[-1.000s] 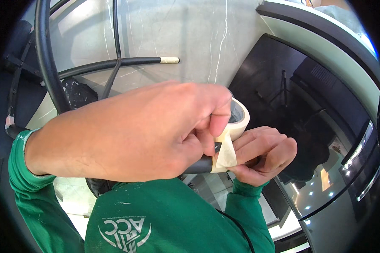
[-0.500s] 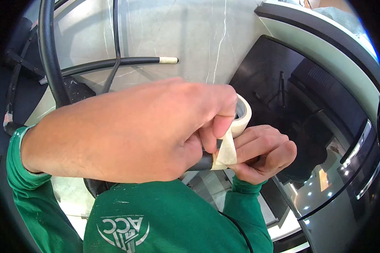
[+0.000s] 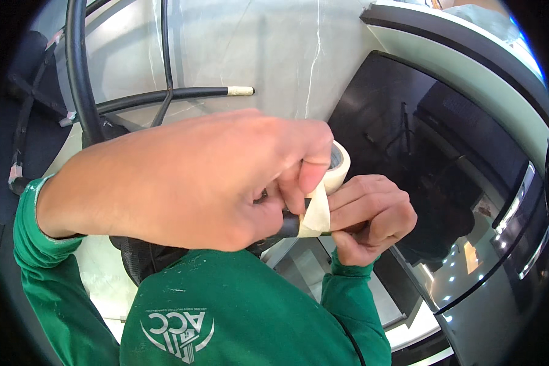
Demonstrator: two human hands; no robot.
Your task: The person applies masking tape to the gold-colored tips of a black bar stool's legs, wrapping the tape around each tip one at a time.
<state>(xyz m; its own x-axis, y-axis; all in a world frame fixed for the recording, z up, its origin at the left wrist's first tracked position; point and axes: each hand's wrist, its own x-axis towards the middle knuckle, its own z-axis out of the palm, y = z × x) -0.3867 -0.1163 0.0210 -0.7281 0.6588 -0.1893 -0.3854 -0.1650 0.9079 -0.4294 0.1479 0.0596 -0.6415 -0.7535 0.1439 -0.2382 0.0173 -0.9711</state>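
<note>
My left hand (image 3: 244, 177) reaches across from the left, its fingers closed on a roll of cream masking tape (image 3: 340, 169). A strip of tape (image 3: 316, 211) runs down from the roll onto the end of a black metal tube (image 3: 291, 225), where a band of tape wraps round it. My right hand (image 3: 375, 210) is closed round the taped end, with fingertips against the tape. Its fingers and palm hide the very tip of the tube. Most of the tube lies hidden under my left hand and wrist.
Another black tube leg (image 3: 192, 92) with a cream-taped tip extends ahead over the grey marbled surface. A thick black tube (image 3: 79, 67) rises at the left, beside a dark frame with taped spots. A glossy black panel (image 3: 433, 183) stands at the right below a white ledge (image 3: 451, 39).
Both hands, the tape roll and the tube end have shifted slightly left and up in the picture. The tape strip still joins the roll to the tube.
</note>
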